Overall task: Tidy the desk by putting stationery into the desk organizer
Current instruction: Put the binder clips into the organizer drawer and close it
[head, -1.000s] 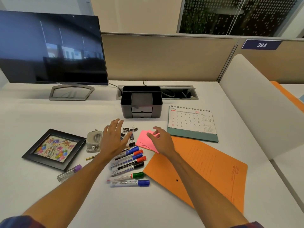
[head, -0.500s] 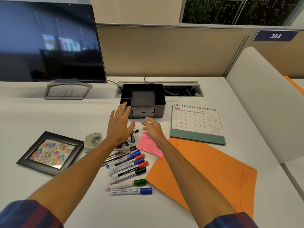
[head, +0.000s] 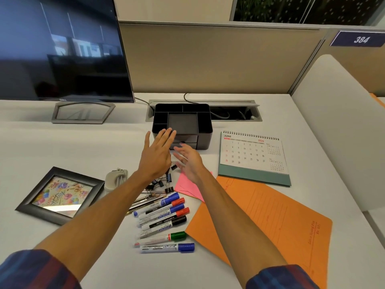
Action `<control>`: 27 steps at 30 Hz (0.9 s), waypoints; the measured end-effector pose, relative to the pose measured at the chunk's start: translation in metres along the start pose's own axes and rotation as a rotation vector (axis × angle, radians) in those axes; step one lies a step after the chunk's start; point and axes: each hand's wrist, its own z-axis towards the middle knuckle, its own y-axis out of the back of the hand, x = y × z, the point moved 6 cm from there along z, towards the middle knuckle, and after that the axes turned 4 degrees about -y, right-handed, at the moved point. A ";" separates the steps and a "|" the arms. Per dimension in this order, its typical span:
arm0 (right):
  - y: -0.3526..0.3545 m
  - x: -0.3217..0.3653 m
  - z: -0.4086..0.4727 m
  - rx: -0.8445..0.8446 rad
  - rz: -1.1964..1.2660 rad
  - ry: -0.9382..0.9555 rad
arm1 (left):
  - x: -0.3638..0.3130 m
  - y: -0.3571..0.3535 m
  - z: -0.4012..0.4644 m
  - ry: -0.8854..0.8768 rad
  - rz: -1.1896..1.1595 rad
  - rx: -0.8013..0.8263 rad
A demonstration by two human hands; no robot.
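A black desk organizer (head: 203, 119) with open compartments and two small front drawers stands at the back of the white desk. My left hand (head: 157, 155) is open, its fingertips at the organizer's front left edge. My right hand (head: 190, 160) is open too, fingers spread just before the drawers. Both hands hold nothing. Several markers (head: 164, 217) with blue, red, black and green caps lie near me. Black binder clips (head: 164, 181), pencils (head: 143, 202) and a pink sticky pad (head: 187, 187) lie between the markers and my hands.
A monitor (head: 62, 49) stands at the back left. A framed picture (head: 60, 195) and a grey hole punch (head: 115, 179) lie left. A desk calendar (head: 253, 157) and an orange folder (head: 268, 224) lie right. A cable tray (head: 233, 113) sits behind the organizer.
Both hands have moved away from the clips and sticky pad, forward to the organizer's front. The view has shifted closer to the desk.
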 end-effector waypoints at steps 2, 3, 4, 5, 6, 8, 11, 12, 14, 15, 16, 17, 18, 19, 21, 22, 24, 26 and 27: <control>-0.001 0.000 0.000 -0.011 0.083 -0.002 | 0.001 -0.001 0.000 -0.003 -0.015 -0.002; -0.001 0.000 0.000 -0.016 0.131 -0.006 | 0.002 -0.002 0.000 -0.006 -0.019 0.002; -0.001 0.001 0.000 -0.020 0.175 -0.012 | 0.003 -0.003 0.000 -0.011 -0.020 0.005; -0.002 0.001 0.000 -0.020 0.208 -0.018 | 0.004 -0.003 -0.001 -0.014 -0.019 0.006; -0.003 0.001 0.001 -0.016 0.229 -0.023 | 0.004 -0.004 -0.001 -0.015 -0.018 0.007; -0.005 0.000 0.000 -0.013 0.253 -0.029 | 0.004 -0.003 0.000 -0.011 -0.018 0.008; -0.006 -0.004 -0.001 -0.038 0.239 -0.029 | 0.004 -0.004 0.000 -0.003 -0.019 0.010; -0.006 -0.006 -0.002 -0.056 0.224 -0.029 | 0.005 -0.004 -0.001 -0.003 -0.018 0.014; -0.004 -0.010 -0.003 -0.103 0.203 -0.036 | 0.005 -0.005 0.000 -0.004 -0.021 0.021; -0.003 -0.011 -0.004 -0.125 0.200 -0.040 | 0.005 -0.005 -0.001 -0.003 -0.029 0.023; -0.001 -0.012 -0.005 -0.145 0.204 -0.043 | 0.005 -0.005 -0.001 -0.003 -0.039 0.021; 0.000 -0.012 -0.006 -0.162 0.210 -0.044 | 0.005 -0.006 -0.003 -0.001 -0.048 0.013; 0.002 -0.013 -0.008 -0.174 0.216 -0.043 | 0.005 -0.007 -0.005 0.002 -0.058 -0.001; 0.003 -0.013 -0.009 -0.184 0.217 -0.040 | 0.005 -0.008 -0.009 0.008 -0.066 -0.015; 0.007 -0.016 -0.013 -0.211 0.207 -0.036 | 0.005 -0.009 -0.015 0.016 -0.087 -0.028; 0.010 -0.018 -0.014 -0.222 0.202 -0.035 | 0.005 -0.010 -0.018 0.018 -0.098 -0.029; 0.014 -0.023 -0.018 -0.241 0.195 -0.030 | 0.005 -0.009 -0.020 0.015 -0.111 -0.023; 0.019 -0.027 -0.021 -0.264 0.192 -0.005 | 0.006 -0.008 -0.020 0.013 -0.116 -0.020; 0.022 -0.028 -0.023 -0.278 0.187 0.012 | 0.005 -0.006 -0.020 0.015 -0.120 -0.029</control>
